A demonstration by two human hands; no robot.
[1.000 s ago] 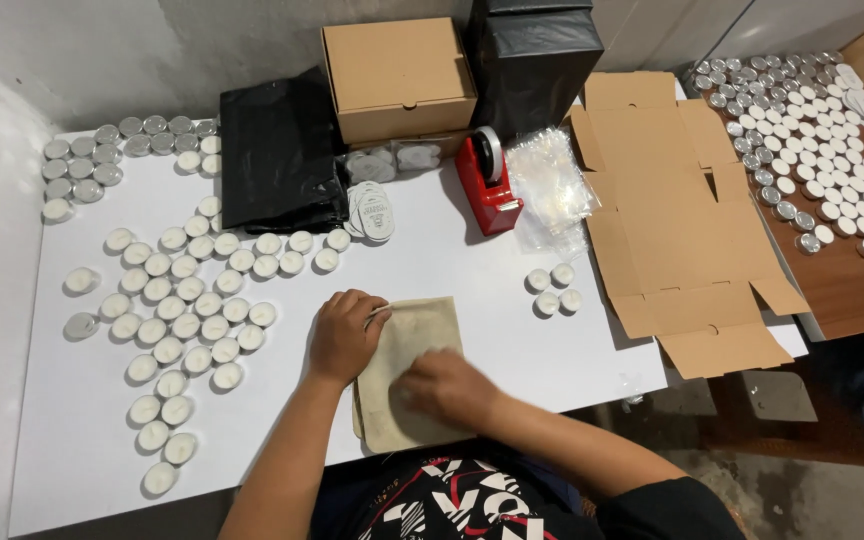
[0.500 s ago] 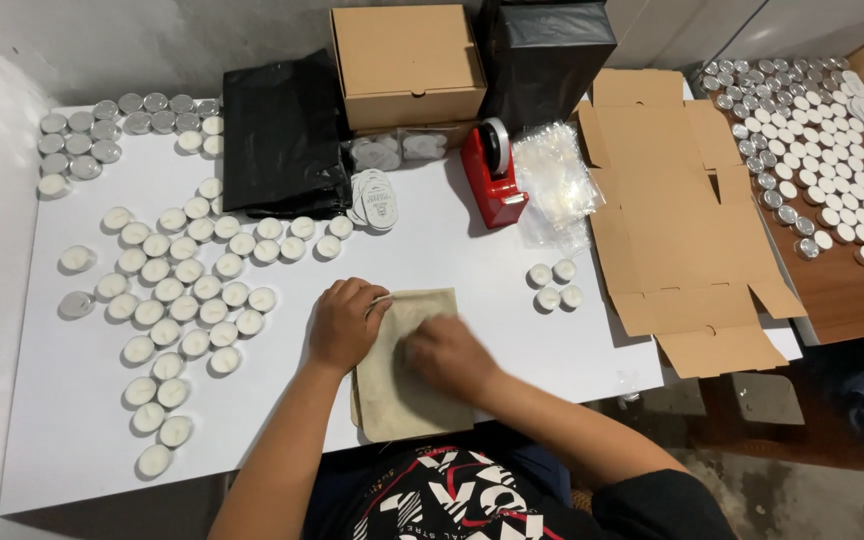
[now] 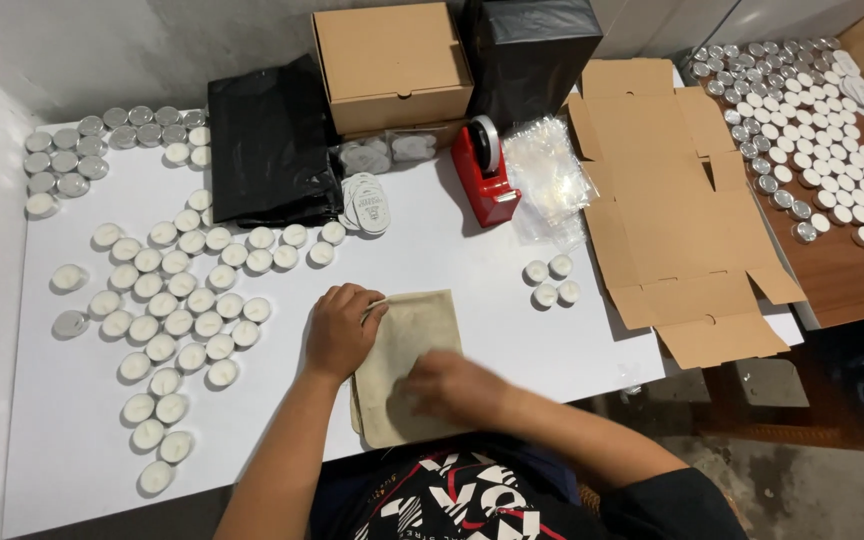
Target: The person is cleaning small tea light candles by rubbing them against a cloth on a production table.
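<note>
A beige cloth pouch (image 3: 414, 330) lies flat on the white table (image 3: 432, 250) at its near edge. My left hand (image 3: 340, 330) presses on the pouch's left upper corner with curled fingers. My right hand (image 3: 452, 385) lies blurred on the lower part of the pouch, fingers bent. Several white tealight candles (image 3: 177, 300) sit in rows to the left of my left hand. A small group of tealights (image 3: 550, 281) stands to the right of the pouch.
A red tape dispenser (image 3: 484, 175), clear plastic bags (image 3: 550, 180), a closed cardboard box (image 3: 392, 65), black bags (image 3: 270, 140) and round labels (image 3: 367, 203) stand at the back. A flattened cardboard box (image 3: 677, 210) overhangs the right edge. More tealights (image 3: 812, 120) cover a brown table.
My right hand has slid across the lower part of the pouch and is blurred. My left hand stays on the pouch's upper left corner. The view has shifted slightly.
</note>
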